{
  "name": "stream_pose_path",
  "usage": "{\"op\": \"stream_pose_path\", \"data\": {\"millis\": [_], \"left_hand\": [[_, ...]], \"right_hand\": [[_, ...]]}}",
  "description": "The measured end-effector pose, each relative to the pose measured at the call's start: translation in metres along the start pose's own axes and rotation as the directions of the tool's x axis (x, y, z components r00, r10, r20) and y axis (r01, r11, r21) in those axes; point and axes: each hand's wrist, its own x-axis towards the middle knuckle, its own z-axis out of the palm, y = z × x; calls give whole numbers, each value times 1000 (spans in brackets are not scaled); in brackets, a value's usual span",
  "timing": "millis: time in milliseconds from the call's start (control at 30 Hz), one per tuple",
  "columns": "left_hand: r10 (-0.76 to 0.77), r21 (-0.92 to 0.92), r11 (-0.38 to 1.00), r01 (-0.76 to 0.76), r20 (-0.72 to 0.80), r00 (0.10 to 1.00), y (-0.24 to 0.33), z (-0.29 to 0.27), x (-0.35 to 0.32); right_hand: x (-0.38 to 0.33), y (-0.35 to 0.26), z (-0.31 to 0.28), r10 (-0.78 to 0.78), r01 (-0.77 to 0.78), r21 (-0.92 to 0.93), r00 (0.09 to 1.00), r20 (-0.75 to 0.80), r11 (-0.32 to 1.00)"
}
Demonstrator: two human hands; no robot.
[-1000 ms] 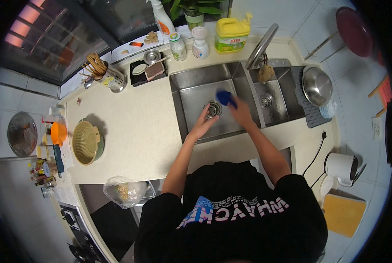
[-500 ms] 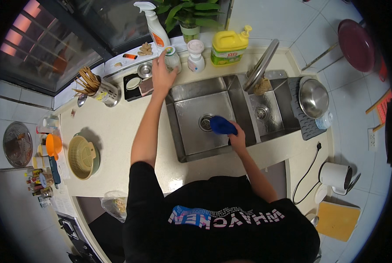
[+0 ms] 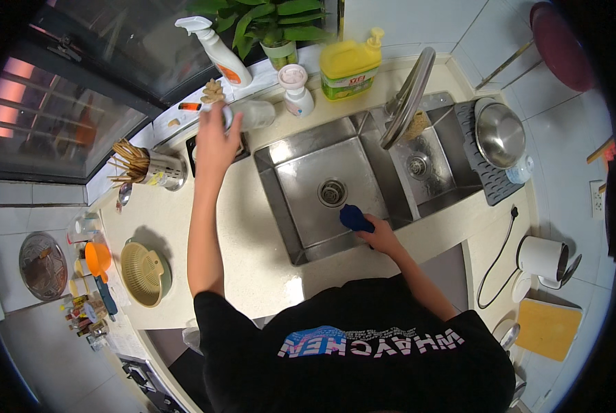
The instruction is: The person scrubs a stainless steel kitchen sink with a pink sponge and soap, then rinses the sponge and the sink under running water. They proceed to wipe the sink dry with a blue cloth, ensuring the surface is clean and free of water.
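A dark blue sponge [image 3: 356, 218] is gripped in the right hand's [image 3: 382, 237] closed fingers, low inside the steel sink [image 3: 301, 186]. A clear bottle [image 3: 251, 114] is clasped by the outstretched left hand [image 3: 216, 141].

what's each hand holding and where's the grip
Right hand grips the blue sponge by its near end, inside the sink. Left hand is around a clear bottle, at its cap end.

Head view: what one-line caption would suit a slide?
Left hand lifts a clear bottle by the sink; right hand holds a blue sponge.
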Motion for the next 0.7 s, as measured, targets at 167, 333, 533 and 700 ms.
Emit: {"op": "stream_pose_path", "data": {"millis": [167,333,533,700], "left_hand": [[-340,-69,938,339,-11,940,4,-90,-73],[-370,264,900,347,41,928,-46,-123,-138],[-419,381,849,365,65,906,-106,-127,-193],[-473,372,825,425,44,880,-114,-123,-208]], "right_hand": [[4,15,11,-203,197,-74,975,-87,978],[4,8,13,-160,157,-35,984,-74,987],[5,6,12,-118,113,-113,992,-40,987],[5,13,15,-135,126,-133,989,-58,983]]}}
